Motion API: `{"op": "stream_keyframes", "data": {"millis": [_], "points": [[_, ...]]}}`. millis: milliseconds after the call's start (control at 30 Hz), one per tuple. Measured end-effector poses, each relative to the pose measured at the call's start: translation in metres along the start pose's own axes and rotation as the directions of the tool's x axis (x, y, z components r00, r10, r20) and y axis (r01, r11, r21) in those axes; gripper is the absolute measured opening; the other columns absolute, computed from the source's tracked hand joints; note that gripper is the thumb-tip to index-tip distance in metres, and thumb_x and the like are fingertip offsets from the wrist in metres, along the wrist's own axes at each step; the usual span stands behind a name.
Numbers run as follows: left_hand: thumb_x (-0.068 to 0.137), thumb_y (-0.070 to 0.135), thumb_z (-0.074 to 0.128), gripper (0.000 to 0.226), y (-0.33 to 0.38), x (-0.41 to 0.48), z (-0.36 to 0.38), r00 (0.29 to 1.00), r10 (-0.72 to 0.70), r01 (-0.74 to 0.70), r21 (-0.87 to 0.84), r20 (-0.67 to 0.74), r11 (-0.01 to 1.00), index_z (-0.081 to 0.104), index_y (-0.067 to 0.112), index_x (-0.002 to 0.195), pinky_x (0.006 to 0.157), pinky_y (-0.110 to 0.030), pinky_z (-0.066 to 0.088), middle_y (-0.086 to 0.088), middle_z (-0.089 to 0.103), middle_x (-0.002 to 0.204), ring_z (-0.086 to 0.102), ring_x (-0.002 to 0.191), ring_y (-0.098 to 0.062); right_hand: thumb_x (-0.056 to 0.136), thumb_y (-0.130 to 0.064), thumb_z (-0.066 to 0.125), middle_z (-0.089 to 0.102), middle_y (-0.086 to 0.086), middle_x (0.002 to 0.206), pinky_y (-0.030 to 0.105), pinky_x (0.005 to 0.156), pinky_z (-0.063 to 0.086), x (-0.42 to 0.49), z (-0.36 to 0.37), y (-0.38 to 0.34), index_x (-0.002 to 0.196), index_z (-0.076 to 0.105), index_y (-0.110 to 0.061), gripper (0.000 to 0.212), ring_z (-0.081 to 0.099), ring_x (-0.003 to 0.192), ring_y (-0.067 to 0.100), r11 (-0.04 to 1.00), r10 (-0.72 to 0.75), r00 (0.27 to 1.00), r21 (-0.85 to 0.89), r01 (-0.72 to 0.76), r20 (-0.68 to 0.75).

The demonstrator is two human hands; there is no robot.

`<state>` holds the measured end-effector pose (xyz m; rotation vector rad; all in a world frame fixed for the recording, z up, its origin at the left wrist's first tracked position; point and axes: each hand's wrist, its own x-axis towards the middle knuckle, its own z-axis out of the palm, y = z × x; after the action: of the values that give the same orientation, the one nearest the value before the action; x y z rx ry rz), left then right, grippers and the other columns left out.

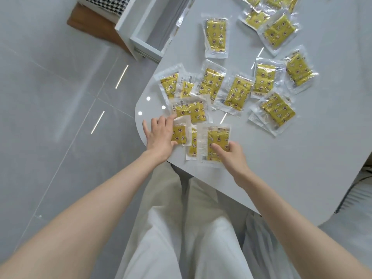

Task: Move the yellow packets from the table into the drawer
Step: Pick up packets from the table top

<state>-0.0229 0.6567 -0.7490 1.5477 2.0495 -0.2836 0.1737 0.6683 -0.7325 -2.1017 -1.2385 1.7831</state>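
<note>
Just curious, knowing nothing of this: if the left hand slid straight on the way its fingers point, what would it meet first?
Most likely the sideways packet lying just beyond the left hand, though depth is hard to judge from this one view.

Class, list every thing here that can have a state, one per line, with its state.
drawer, pulled open
left hand, open, resting on small packet
right hand, pinching front packet
other yellow packets, sealed, scattered on table

yellow star-patterned packets (216, 38), white table (302, 150)
</note>
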Motion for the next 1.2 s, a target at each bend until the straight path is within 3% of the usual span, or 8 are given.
{"op": "stream_keyframes", "data": {"millis": [100,333,500,667,767,933,1033,1200], "points": [[0.082,0.036,0.068,0.047,-0.014,-0.001,0.001,0.998,-0.055,0.055,-0.043,0.006,0.998,0.045,0.015,0.118,0.111,-0.045,0.014,-0.005,0.047,0.118,0.039,0.118,-0.026,0.084,-0.040,0.063,0.048,0.003,0.125,0.032,0.102,0.041,0.011,0.029,-0.006,0.093,0.067,-0.016,0.026,0.044,0.118,0.016,0.995,0.030,0.997,-0.091,-0.036,-0.069],[0.087,0.036,0.062,0.039,-0.045,-0.012,-0.012,0.982,-0.186,0.190,-0.321,0.042,0.928,0.031,0.019,0.070,0.078,-0.032,0.023,0.004,0.040,0.070,0.042,0.078,-0.024,0.080,-0.030,0.070,0.030,0.004,0.126,0.030,0.074,0.036,0.009,0.063,-0.015,0.093,0.050,-0.014,0.029,0.031,0.106,0.027,0.943,0.012,0.961,-0.318,-0.104,-0.276],[0.084,0.036,0.067,0.029,-0.034,0.010,-0.045,0.987,-0.159,0.124,-0.518,-0.023,0.846,0.049,0.013,0.082,0.062,-0.032,0.035,-0.004,0.056,0.087,0.049,0.077,-0.025,0.077,-0.027,0.073,0.037,0.005,0.118,0.027,0.072,0.038,0.009,0.060,-0.014,0.103,0.052,-0.015,0.036,0.053,0.087,0.026,0.939,-0.051,0.958,-0.340,-0.050,-0.284],[0.084,0.034,0.067,0.026,-0.001,0.041,-0.066,0.999,-0.030,0.030,-0.586,0.010,0.810,0.063,0.010,0.094,0.073,-0.038,0.049,-0.004,0.067,0.091,0.062,0.084,-0.026,0.076,-0.022,0.063,0.058,0.005,0.093,0.030,0.065,0.040,0.010,0.053,-0.007,0.093,0.048,-0.020,0.023,0.052,0.086,0.025,0.942,0.020,0.952,-0.314,-0.121,-0.307],[0.084,0.034,0.068,0.027,0.015,0.057,-0.062,0.996,0.064,-0.023,-0.516,0.061,0.856,0.066,0.010,0.096,0.084,-0.042,0.049,-0.007,0.066,0.102,0.060,0.098,-0.026,0.078,-0.021,0.063,0.058,0.009,0.090,0.030,0.063,0.039,0.010,0.032,0.008,0.090,0.043,-0.017,0.023,0.053,0.086,0.028,0.963,0.132,0.922,-0.175,-0.207,-0.363],[0.082,0.036,0.069,0.031,0.035,0.066,-0.049,0.971,0.226,-0.218,-0.099,0.083,0.971,0.069,0.013,0.103,0.106,-0.048,0.032,-0.008,0.035,0.140,0.029,0.131,-0.029,0.082,-0.013,0.066,0.052,-0.004,0.077,0.028,0.055,0.037,-0.002,-0.013,0.027,0.099,0.040,-0.010,0.031,0.053,0.071,0.019,0.975,0.223,0.889,0.086,-0.206,-0.400],[0.082,0.035,0.069,0.024,0.042,0.061,-0.041,0.966,0.241,-0.248,0.072,0.097,0.966,0.069,0.011,0.090,0.109,-0.049,0.027,-0.011,0.025,0.145,0.024,0.134,-0.033,0.080,-0.014,0.071,0.055,-0.006,0.081,0.023,0.057,0.039,-0.005,-0.029,0.033,0.102,0.044,-0.013,0.034,0.054,0.072,0.012,0.956,0.278,0.876,0.200,-0.214,-0.395],[0.086,0.037,0.064,0.028,0.046,0.058,-0.038,0.971,0.219,-0.231,0.165,0.092,0.959,0.066,0.013,0.100,0.103,-0.044,0.024,-0.013,0.031,0.133,0.033,0.125,-0.032,0.076,-0.013,0.075,0.068,-0.005,0.081,0.031,0.077,0.052,-0.004,-0.030,0.038,0.076,0.061,-0.026,0.020,0.064,0.082,0.017,0.912,0.335,0.902,0.333,-0.239,-0.272]]}}
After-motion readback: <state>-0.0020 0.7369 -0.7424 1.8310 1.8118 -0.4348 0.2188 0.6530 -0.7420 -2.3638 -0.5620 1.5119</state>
